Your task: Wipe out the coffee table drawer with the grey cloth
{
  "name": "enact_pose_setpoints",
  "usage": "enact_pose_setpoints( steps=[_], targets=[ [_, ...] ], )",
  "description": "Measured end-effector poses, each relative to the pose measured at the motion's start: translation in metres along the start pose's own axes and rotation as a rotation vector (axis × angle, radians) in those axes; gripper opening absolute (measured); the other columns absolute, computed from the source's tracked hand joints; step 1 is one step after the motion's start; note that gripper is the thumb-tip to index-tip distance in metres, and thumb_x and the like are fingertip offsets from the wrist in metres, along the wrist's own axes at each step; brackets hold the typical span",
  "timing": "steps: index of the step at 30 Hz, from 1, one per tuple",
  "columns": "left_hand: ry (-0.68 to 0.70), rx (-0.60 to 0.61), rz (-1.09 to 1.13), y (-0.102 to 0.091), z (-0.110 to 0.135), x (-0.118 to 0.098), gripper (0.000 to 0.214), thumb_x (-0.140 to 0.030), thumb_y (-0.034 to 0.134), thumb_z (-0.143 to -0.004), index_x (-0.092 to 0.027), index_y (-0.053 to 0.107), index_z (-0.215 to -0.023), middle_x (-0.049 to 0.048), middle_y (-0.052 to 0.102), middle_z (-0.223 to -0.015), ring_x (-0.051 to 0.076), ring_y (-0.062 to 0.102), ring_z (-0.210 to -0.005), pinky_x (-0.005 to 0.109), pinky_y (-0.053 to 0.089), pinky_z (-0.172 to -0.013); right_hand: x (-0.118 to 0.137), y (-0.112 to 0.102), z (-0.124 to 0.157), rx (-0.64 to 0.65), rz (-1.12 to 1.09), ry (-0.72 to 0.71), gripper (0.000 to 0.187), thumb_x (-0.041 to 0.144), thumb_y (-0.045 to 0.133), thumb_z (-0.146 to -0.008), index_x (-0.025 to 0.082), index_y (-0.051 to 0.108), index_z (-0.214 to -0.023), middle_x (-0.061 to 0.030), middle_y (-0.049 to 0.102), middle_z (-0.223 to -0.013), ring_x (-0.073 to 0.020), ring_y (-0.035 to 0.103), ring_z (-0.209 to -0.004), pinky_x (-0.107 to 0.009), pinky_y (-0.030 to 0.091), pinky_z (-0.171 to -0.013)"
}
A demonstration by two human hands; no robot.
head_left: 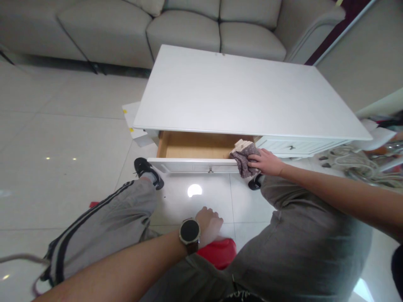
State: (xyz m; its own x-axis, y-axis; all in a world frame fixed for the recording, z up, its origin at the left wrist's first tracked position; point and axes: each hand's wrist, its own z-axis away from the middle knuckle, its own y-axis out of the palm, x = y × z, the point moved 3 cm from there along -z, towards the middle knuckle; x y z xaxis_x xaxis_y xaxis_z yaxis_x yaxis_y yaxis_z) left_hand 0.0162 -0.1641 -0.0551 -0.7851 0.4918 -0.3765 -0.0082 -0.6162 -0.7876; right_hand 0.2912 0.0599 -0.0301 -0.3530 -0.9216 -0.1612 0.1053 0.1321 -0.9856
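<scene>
With my right hand (266, 162) I grip a folded brown and cream cleaning cloth (244, 158). The cloth lies over the right front corner of a pulled-out drawer (192, 166), whose bare wooden inside shows. This drawer belongs to a white coffee table (245, 92). Low between my knees, my left hand (210, 222) is apart from the drawer, its fingers curled in. A watch (189, 230) sits on that wrist. Just below the left hand is a red object (218, 253), perhaps a seat, partly covered by the arm and trousers.
A grey sofa (185, 31) stands behind the table. White boxes (138, 126) are at the table's left end. To the right, a closed drawer (291, 147) has a small knob, and coiled hoses or cables (355, 163) lie on the tiled floor. My legs flank the open drawer.
</scene>
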Motion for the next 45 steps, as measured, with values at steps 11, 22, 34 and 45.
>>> enact_pose_setpoints(
  steps=[11, 22, 34, 45],
  targets=[
    [0.028, 0.088, -0.036, -0.024, -0.005, -0.006, 0.027, -0.015, 0.052, -0.097, -0.018, 0.078, -0.104, 0.0105, 0.078, -0.104, 0.027, 0.071, -0.099, 0.039, 0.050, -0.082, -0.012, -0.005, -0.019, 0.006, 0.086, 0.124, 0.051, 0.014, 0.074, -0.072, 0.026, 0.070, -0.121, -0.0106, 0.065, -0.132, -0.0333, 0.048, -0.112, -0.040, 0.028, -0.081],
    [-0.082, -0.395, -0.073, -0.169, -0.011, 0.090, 0.033, -0.023, 0.052, -0.098, -0.020, 0.066, -0.127, 0.0109, 0.070, -0.126, 0.026, 0.065, -0.117, 0.037, 0.051, -0.100, -0.026, -0.017, -0.028, 0.016, -0.134, 0.146, 0.054, 0.014, 0.065, -0.072, 0.019, 0.066, -0.126, -0.0148, 0.061, -0.131, -0.0319, 0.052, -0.109, -0.039, 0.038, -0.085],
    [-0.694, -0.096, -0.021, -0.155, -0.016, 0.173, 0.066, -0.056, 0.024, -0.105, -0.020, 0.046, -0.155, 0.0193, 0.047, -0.161, 0.041, 0.039, -0.150, 0.067, 0.026, -0.120, -0.073, -0.057, 0.030, -0.060, -0.492, 0.406, 0.045, 0.023, 0.063, -0.072, 0.022, 0.073, -0.116, -0.0112, 0.066, -0.128, -0.0306, 0.065, -0.111, -0.041, 0.051, -0.096],
    [-0.773, -0.116, -0.076, -0.137, -0.041, 0.167, 0.086, -0.070, 0.046, -0.092, -0.021, 0.038, -0.161, 0.0271, 0.043, -0.160, 0.049, 0.032, -0.150, 0.079, 0.021, -0.115, -0.058, -0.003, 0.126, 0.084, -1.167, 1.437, 0.028, 0.020, 0.072, -0.069, 0.018, 0.072, -0.097, -0.0107, 0.079, -0.092, -0.0258, 0.071, -0.083, -0.036, 0.056, -0.076]
  ],
)
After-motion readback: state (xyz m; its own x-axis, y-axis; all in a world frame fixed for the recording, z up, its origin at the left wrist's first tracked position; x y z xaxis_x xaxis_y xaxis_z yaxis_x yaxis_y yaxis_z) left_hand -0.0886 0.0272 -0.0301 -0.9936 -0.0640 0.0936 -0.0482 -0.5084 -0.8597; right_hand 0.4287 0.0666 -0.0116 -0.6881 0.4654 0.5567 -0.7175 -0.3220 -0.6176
